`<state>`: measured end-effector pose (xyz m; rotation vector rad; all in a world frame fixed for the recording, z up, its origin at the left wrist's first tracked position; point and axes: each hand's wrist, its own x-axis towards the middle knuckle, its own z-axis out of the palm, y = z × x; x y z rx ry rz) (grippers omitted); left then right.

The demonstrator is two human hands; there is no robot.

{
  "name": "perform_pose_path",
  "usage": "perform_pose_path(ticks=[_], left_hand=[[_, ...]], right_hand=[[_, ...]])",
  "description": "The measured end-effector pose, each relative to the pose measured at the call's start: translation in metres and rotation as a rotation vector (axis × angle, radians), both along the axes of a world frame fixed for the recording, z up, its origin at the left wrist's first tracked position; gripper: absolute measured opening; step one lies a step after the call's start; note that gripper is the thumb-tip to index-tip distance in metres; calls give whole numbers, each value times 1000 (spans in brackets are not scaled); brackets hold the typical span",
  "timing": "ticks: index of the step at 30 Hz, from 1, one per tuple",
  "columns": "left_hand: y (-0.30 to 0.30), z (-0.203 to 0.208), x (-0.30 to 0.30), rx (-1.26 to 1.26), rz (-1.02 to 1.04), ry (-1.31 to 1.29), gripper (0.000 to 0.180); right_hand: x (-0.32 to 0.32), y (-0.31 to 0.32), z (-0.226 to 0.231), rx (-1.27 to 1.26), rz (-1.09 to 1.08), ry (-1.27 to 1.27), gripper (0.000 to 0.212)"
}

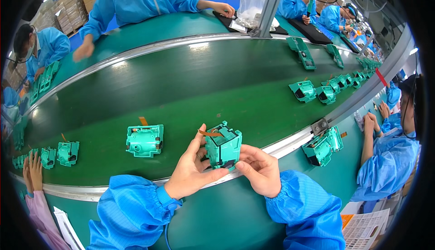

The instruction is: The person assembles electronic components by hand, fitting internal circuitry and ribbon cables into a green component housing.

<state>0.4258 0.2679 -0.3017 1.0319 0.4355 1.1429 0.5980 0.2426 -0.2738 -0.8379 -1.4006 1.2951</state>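
Observation:
Between both hands I hold a teal plastic housing (224, 146) with black parts and an orange-brown flex ribbon at its top left. My left hand (192, 168) grips its left side and underside, thumb along the bottom. From the right, my right hand (260, 168) closes on the lower right corner with thumb and fingers. The housing is raised over the near rail of the green conveyor belt (190, 100). A similar teal housing (145, 140) with a ribbon lies on the belt to the left. Another pair of teal housings (322, 146) sits on the bench at my right.
More teal housings (302, 91) line the belt at right and far left. A metal post (362, 97) rises from the near rail (276, 148). Co-workers in blue coats surround the line; pink-sleeved hands (33, 173) reach in at left. A white basket (366, 229) stands lower right.

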Motion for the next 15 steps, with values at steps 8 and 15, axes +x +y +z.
perform_pose_path(ticks=[8,15], left_hand=[[1,-6,-8,-327,-135,-289,65],[3,-3,-12,-586,-283,-551,72]], right_hand=[[10,7,-6,391,-188,-195,45],[11,9,-7,389,-32,-263,58]])
